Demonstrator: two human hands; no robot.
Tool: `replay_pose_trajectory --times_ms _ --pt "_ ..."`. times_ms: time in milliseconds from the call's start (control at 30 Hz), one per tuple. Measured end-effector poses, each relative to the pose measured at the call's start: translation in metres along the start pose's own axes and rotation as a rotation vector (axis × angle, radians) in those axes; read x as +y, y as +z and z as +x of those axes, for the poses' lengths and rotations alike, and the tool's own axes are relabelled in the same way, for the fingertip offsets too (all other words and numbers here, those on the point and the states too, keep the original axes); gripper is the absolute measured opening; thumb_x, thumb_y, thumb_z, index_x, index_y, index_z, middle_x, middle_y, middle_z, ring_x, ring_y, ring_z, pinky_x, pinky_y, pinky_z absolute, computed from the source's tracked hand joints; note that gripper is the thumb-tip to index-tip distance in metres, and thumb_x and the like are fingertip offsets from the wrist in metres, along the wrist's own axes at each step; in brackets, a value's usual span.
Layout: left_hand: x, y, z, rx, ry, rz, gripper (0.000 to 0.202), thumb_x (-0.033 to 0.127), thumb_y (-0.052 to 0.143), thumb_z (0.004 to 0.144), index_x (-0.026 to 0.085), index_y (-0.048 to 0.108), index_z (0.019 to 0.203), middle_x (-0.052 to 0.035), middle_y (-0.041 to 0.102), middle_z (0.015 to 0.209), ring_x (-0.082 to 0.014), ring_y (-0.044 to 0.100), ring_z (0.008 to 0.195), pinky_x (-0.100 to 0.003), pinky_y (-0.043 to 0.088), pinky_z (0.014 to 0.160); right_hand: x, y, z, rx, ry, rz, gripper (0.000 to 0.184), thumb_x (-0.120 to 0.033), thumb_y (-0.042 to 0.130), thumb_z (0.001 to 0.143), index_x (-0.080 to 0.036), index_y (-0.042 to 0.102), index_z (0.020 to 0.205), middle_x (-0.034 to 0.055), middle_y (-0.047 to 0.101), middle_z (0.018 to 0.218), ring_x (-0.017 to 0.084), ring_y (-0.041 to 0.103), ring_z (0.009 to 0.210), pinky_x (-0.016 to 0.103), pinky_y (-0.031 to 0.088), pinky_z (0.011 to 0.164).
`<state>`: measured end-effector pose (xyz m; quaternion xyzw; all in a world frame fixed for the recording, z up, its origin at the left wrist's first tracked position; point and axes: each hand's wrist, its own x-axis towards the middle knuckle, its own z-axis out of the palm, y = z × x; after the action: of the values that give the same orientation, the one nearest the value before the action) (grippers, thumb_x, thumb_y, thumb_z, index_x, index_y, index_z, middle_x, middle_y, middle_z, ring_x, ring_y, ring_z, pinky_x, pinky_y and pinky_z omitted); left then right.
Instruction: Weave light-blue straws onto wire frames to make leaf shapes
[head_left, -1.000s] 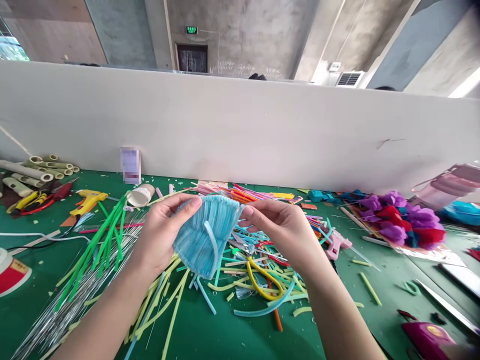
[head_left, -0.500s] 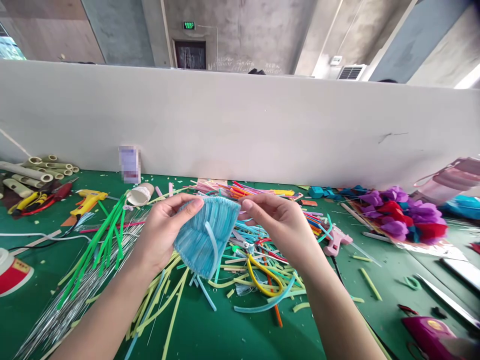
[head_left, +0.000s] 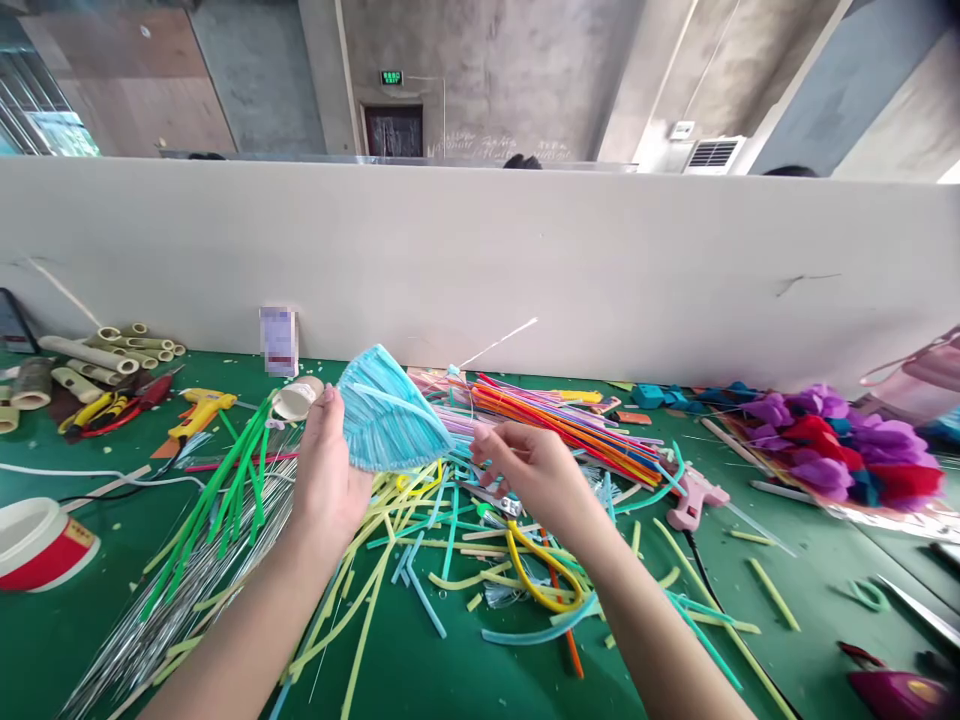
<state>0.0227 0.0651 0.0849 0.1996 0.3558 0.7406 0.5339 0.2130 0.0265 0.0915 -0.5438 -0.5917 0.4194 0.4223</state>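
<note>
My left hand (head_left: pixel 330 460) grips a blue fan-shaped piece (head_left: pixel 390 415) by its left edge, thumb upright against it. The piece looks fuzzy and ribbed, like chenille stems laid side by side, with a loose light-blue strip across its face. Just right of its lower corner, my right hand (head_left: pixel 525 475) is closed in a pinch. A thin wire (head_left: pixel 472 400) seems to rise from those fingertips, with a small pale-blue tip and a whitish strand beyond. Under the hands lie yellow-handled scissors (head_left: pixel 544 575) among cut yellow, blue and green stems (head_left: pixel 367 560).
Bundled orange and purple stems (head_left: pixel 562 425) lie behind my right hand. A pink glue gun (head_left: pixel 694 495) is to the right, a yellow one (head_left: pixel 199 410) to the left. Silver wires (head_left: pixel 187 580), a red-and-white tub (head_left: pixel 45 545), and purple-red flowers (head_left: pixel 832 445) flank the work. A white partition (head_left: pixel 480 260) stands behind.
The blue piece has turned, its point now facing right, and sits higher in my left hand. My right hand has come off its edge and moved slightly down, with a thin wire now visible.
</note>
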Motion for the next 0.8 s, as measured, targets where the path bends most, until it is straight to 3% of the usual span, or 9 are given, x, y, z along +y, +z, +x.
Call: replay_pose_trajectory --times_ms 133,333,500,600,800 --pt "-0.007 -0.001 -0.004 -0.023 0.041 0.003 0.012 0.033 0.055 0.095 0.026 0.063 0.099 -0.0017 0.073 0.109 -0.0170 0.069 0.096 -0.030 0.057 0.081 0.011 0.013 0.007 -0.104 -0.011 0.212 0.037 -0.052 0.066 0.082 -0.016 0.067 0.089 0.0049 0.070 0.082 0.018 0.069 0.073 0.027 0.055 0.063" --pt "-0.008 -0.008 0.005 -0.183 -0.054 0.139 0.021 0.026 0.074 0.074 0.019 0.068 0.093 -0.0001 0.072 0.089 -0.0151 0.068 0.077 -0.023 0.054 0.067 0.011 -0.001 0.012 0.035 -0.021 0.305 0.032 -0.047 0.069 0.081 -0.016 0.065 0.085 0.0042 0.070 0.080 0.016 0.068 0.077 0.027 0.054 0.070" --pt "-0.003 -0.005 -0.001 -0.348 -0.075 0.391 0.029 0.034 0.081 0.070 0.017 0.070 0.092 -0.0011 0.071 0.084 -0.0121 0.064 0.068 -0.019 0.050 0.059 0.011 -0.006 0.012 0.074 -0.006 0.390 0.030 -0.045 0.067 0.082 -0.017 0.065 0.092 0.0037 0.069 0.084 0.016 0.064 0.075 0.028 0.054 0.068" --pt "-0.006 -0.003 -0.009 -0.341 -0.069 0.453 0.033 0.035 0.085 0.067 0.018 0.069 0.089 -0.0003 0.071 0.081 -0.0105 0.062 0.064 -0.019 0.050 0.059 0.011 -0.002 0.011 0.121 -0.050 0.397 0.031 -0.047 0.063 0.085 -0.018 0.066 0.096 0.0028 0.068 0.085 0.015 0.061 0.075 0.027 0.052 0.065" --pt "-0.011 -0.002 -0.016 -0.348 -0.094 0.471 0.041 0.034 0.088 0.063 0.020 0.074 0.099 -0.0047 0.075 0.094 -0.0150 0.067 0.074 -0.024 0.054 0.066 0.008 0.003 0.007 0.163 -0.101 0.351 0.034 -0.052 0.063 0.085 -0.018 0.066 0.092 0.0012 0.063 0.080 0.012 0.054 0.071 0.021 0.042 0.059"
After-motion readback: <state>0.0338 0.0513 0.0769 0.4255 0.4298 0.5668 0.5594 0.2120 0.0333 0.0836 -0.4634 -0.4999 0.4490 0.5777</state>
